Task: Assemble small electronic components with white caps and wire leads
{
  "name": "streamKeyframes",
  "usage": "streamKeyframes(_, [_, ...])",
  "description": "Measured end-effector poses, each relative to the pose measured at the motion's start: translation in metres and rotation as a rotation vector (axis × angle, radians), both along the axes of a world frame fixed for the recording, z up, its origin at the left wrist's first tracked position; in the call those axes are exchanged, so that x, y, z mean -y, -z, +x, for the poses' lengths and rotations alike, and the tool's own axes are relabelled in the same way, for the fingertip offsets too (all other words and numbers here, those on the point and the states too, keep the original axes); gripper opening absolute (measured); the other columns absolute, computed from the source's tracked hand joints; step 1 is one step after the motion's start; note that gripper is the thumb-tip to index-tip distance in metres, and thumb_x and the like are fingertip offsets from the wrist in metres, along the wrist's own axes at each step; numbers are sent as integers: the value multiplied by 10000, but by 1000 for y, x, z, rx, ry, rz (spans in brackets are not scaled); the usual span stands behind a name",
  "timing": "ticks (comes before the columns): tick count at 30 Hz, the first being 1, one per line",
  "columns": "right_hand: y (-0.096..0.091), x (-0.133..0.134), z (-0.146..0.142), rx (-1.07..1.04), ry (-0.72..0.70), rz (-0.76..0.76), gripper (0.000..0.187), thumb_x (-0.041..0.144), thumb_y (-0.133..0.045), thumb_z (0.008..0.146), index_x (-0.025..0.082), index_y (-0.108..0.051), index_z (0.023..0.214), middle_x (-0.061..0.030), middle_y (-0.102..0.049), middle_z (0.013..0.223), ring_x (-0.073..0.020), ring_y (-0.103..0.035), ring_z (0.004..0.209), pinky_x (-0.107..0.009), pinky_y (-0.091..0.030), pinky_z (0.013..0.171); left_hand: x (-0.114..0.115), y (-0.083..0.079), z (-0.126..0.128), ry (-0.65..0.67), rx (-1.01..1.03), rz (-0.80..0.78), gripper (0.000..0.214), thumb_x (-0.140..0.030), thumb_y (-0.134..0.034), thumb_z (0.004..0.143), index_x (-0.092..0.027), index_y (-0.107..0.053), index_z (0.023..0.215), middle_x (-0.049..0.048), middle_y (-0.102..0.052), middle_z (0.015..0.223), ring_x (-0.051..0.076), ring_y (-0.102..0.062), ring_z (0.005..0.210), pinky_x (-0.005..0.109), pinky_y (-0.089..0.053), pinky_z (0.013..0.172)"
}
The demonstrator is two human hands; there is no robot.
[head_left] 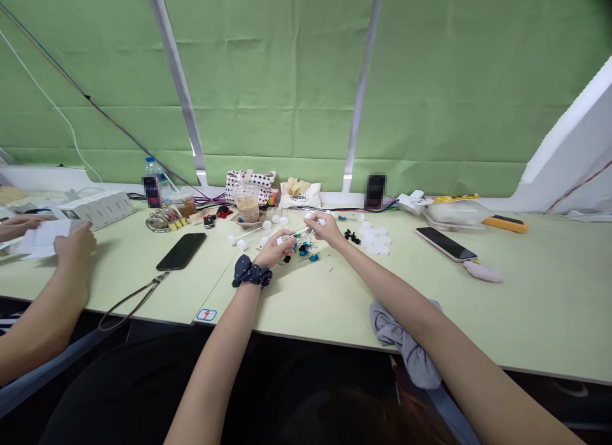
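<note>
Above the pale cream surface (306, 298), towards its far edge, the left hand (274, 248) and right hand (327, 229) have fingers closed on opposite ends of a thin, clear, white-ended tube (300, 232), seemingly light, stiff, perhaps brittle, and best gripped there.

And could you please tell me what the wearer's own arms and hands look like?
The left hand is ungloved, with a dark navy, white-dotted scrunchie around its wrist. The right hand is ungloved too, with nothing visible on its wrist. Neither forearm shows a sleeve.
</note>
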State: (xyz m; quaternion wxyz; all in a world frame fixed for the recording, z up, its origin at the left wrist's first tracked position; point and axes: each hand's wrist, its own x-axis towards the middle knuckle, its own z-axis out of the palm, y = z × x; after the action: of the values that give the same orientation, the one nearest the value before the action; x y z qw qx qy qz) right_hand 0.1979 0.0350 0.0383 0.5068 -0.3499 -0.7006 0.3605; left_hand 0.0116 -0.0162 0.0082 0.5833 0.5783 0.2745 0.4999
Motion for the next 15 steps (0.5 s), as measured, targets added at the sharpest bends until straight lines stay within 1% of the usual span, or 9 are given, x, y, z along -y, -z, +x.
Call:
streamKeyframes(1, [1, -1, -1, -19, -2, -16, 301, 457, -607, 711, 180, -522, 629, 3, -529, 554, -95, -395, 396, -236, -297, 361, 0, 0, 0, -3, -7, 3, 266, -347, -680, 737, -191, -529, 890, -48, -402, 602, 64, -323, 533, 229, -329, 557])
streamKeyframes(3, [2, -3, -1, -23, 3, 1, 260, 404, -590, 717, 183, -510, 607, 14, -502, 520, -103, -416, 399, -238, -310, 378, -1, 1, 0, -14, -19, 9, 293, -361, -686, 726, -190, -519, 895, -56, -393, 600, 61, -323, 528, 227, -335, 560])
streamKeyframes(6, [1, -5, 0, 45, 58, 113, 194, 311, -549, 712, 179, -510, 575, 21, -491, 511, -113, -454, 463, -247, -369, 478, -1, 1, 2, -34, -39, 16, 331, -385, -690, 714, -179, -504, 894, -63, -396, 603, 54, -333, 521, 218, -333, 551])
streamKeyframes(8, [1, -7, 2, 109, 120, 192, 185, 272, -521, 700, 175, -501, 544, 19, -497, 531, -116, -464, 521, -251, -381, 551, -2, 1, 3, -40, -48, 16, 349, -397, -693, 707, -171, -498, 888, -63, -405, 605, 50, -338, 515, 212, -322, 538])
streamKeyframes(11, [0, -9, 4, 183, 169, 250, 185, 252, -494, 691, 171, -484, 524, 13, -511, 567, -126, -476, 596, -250, -371, 611, -2, 1, 5, -42, -47, 13, 363, -403, -699, 699, -162, -494, 877, -63, -418, 605, 43, -338, 505, 209, -312, 528])
streamKeyframes(15, [0, -10, 5, 269, 215, 251, 213, 264, -446, 715, 177, -457, 521, 16, -490, 550, -127, -451, 589, -252, -349, 614, -1, -1, 6, -66, -54, 13, 371, -407, -712, 677, -154, -500, 849, -62, -423, 589, 43, -343, 498, 209, -305, 517])
